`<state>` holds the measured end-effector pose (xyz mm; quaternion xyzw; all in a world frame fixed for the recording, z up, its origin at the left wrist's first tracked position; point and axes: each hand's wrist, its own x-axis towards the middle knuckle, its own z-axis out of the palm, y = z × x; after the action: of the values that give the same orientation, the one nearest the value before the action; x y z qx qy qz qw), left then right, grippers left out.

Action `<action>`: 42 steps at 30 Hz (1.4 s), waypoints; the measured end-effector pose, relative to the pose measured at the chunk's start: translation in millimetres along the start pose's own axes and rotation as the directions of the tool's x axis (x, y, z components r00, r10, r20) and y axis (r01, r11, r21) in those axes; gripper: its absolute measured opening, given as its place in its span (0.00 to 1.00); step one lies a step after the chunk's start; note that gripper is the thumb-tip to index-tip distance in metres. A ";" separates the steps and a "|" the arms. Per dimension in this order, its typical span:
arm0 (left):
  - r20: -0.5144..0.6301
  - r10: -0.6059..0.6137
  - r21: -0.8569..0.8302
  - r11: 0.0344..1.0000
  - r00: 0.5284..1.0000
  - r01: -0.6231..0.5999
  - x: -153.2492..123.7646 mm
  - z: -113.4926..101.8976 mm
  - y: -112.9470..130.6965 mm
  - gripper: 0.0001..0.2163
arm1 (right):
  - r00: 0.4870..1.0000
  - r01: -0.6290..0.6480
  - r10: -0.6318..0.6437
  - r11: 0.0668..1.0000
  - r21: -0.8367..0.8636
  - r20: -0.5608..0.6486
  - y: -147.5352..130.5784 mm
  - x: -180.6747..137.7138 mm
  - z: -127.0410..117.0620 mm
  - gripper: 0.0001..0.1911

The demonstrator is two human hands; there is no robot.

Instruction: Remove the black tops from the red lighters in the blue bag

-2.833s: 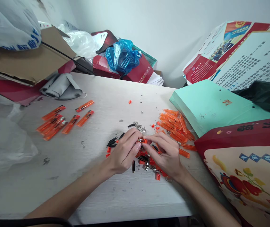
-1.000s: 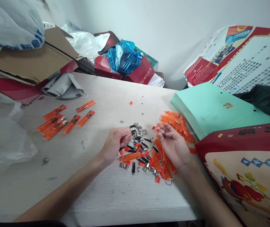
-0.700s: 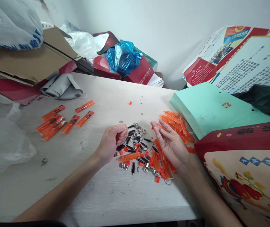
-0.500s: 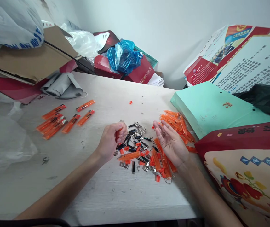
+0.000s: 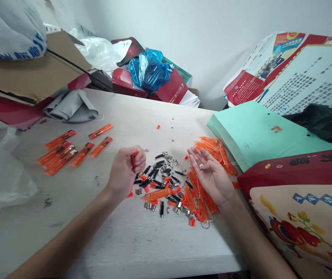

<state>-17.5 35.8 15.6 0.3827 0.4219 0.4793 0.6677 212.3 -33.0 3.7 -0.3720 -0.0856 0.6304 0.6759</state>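
Observation:
My left hand point(image 5: 124, 171) is curled into a fist around an orange lighter body point(image 5: 133, 159), just left of a heap of small parts point(image 5: 166, 185): black pieces, metal caps and orange bits. Palm up and fingers spread, my right hand point(image 5: 210, 174) hovers over the right side of that heap; a tiny metal piece point(image 5: 200, 166) lies on its fingers. A pile of orange lighter shells point(image 5: 216, 151) sits behind the right hand. Several orange lighters point(image 5: 67, 152) lie in a group at the left of the white table point(image 5: 142, 240).
A mint-green paper bag point(image 5: 258, 131) and a red printed bag point(image 5: 302, 201) crowd the right side. Cardboard point(image 5: 29, 73), grey cloth point(image 5: 69, 108), a blue plastic bag point(image 5: 150, 69) and red boxes line the back. Clear plastic point(image 5: 0, 178) lies at the far left.
My hands, joined over one lighter 2.8 s ago, have come apart. The left fist has drifted left with the orange piece. The right hand has turned palm up and spread.

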 end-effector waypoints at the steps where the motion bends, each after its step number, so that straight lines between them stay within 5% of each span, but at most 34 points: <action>1: -0.018 0.018 -0.009 1.000 1.000 -0.018 2.3 -2.5 3.1 0.15 | 1.000 0.014 -0.014 1.000 0.006 -0.003 -1.6 1.8 -0.9 0.25; 13: -0.099 0.061 -0.036 0.997 0.993 -0.065 18.7 -18.7 22.7 0.14 | 0.998 0.062 -0.063 0.997 0.044 0.029 -19.4 17.7 -8.9 0.18; 20: -0.133 0.036 -0.041 0.998 0.990 -0.042 17.0 -17.2 21.6 0.14 | 0.995 0.014 -0.008 0.998 0.058 -0.098 -18.0 23.8 -18.2 0.04; 25: -0.170 0.030 -0.059 0.997 0.985 -0.041 16.8 -17.4 21.7 0.14 | 0.998 -0.013 0.014 1.000 0.014 -0.059 -7.8 20.8 -18.4 0.10; 30: -0.191 0.002 -0.062 0.998 0.982 -0.014 17.1 -19.1 20.2 0.15 | 0.999 0.007 -0.007 1.000 -0.012 -0.035 -3.9 18.8 -16.5 0.04; 35: -0.196 -0.006 -0.053 0.999 0.981 -0.005 15.9 -18.7 18.0 0.15 | 0.995 0.052 -0.054 0.998 -0.025 -0.083 -6.5 23.6 -15.5 0.08; 42: -0.059 0.048 0.020 0.999 0.997 -0.047 12.3 -21.1 13.0 0.13 | 0.995 0.082 -0.089 0.984 -0.157 -0.040 -11.3 21.4 -12.4 0.09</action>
<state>-39.0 53.1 17.7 0.3844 0.4368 0.5021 0.6398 232.5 -17.5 -5.7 -0.4340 -0.1345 0.5835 0.6732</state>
